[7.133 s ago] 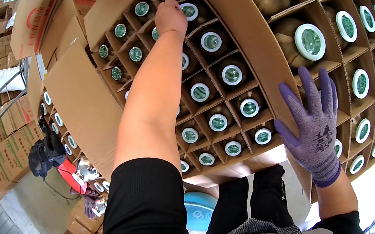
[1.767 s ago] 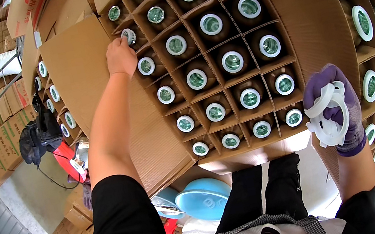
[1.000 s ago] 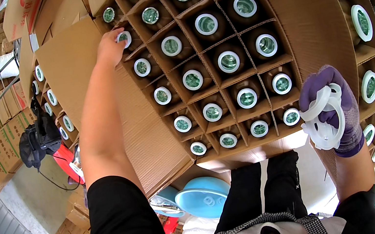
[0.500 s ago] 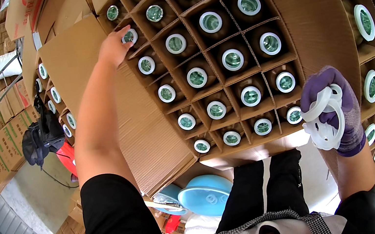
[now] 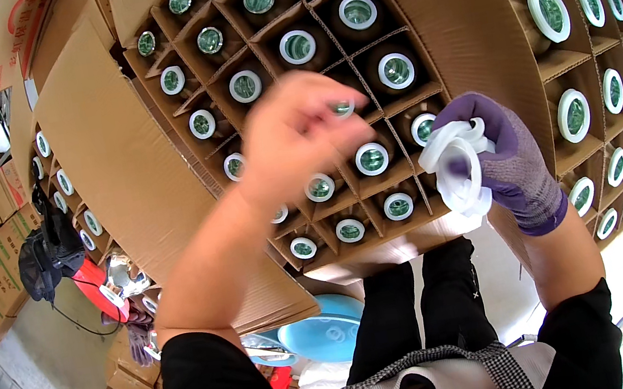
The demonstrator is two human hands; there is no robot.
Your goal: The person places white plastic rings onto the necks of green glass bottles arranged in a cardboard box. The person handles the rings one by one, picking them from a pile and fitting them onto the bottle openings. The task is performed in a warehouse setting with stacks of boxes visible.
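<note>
left hand (image 5: 299, 132) has quit the carton's (image 5: 138, 3) left edge, 1 more bottle (image 5: 172, 80) there ringed; blurred, its grip cannot be told; gloved right hand (image 5: 510, 157) clutches white rings (image 5: 476, 175).

Bottles (image 5: 297, 47) are standing in a central carton's (image 5: 131, 175) compartments, a second carton (image 5: 565, 61) sitting to its right. Above it, the left hand (image 5: 308, 125) is hovering over the middle; the right hand (image 5: 515, 152) is holding rings (image 5: 460, 138) over the near right corner. Boxes (image 5: 0, 275) are standing far left.
</note>
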